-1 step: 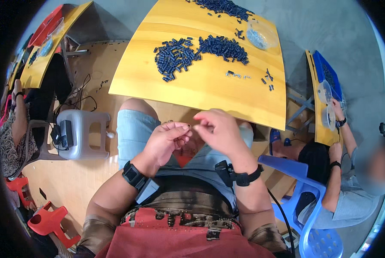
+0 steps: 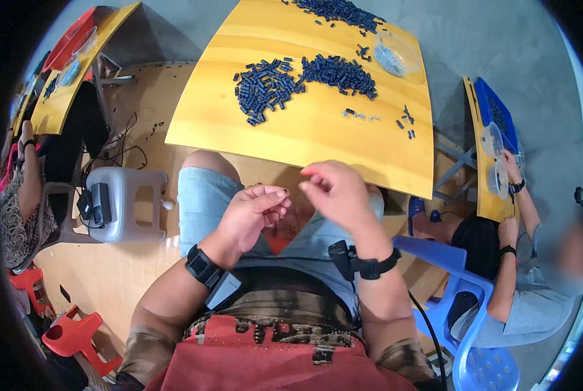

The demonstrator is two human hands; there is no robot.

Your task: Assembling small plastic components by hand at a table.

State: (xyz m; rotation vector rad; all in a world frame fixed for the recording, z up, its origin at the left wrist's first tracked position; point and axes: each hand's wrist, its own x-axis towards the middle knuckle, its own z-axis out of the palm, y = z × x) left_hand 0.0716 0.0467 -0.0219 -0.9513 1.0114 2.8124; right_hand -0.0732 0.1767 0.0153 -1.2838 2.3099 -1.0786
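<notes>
My left hand (image 2: 255, 212) is closed in a pinch over my lap, with a tiny dark piece (image 2: 285, 191) at the fingertips; most of it is hidden, so its kind cannot be made out. To its right, just in front of the table edge, my right hand (image 2: 337, 195) has thumb and forefinger apart with nothing visible between them. On the yellow table (image 2: 291, 140) lie one pile of small black cylindrical parts (image 2: 260, 91) and another, touching pile (image 2: 340, 75). A short row of small shiny metal pieces (image 2: 362, 116) lies nearer me.
A clear tub (image 2: 395, 55) of small pieces stands at the table's far right. Several loose black parts (image 2: 407, 117) lie at the right. A grey stool (image 2: 131, 202) is on my left; a blue chair (image 2: 457, 280) and a seated co-worker (image 2: 526, 300) are on my right.
My right hand has moved slightly right and away from my left hand, and the gap between them has widened. My left hand stays in place.
</notes>
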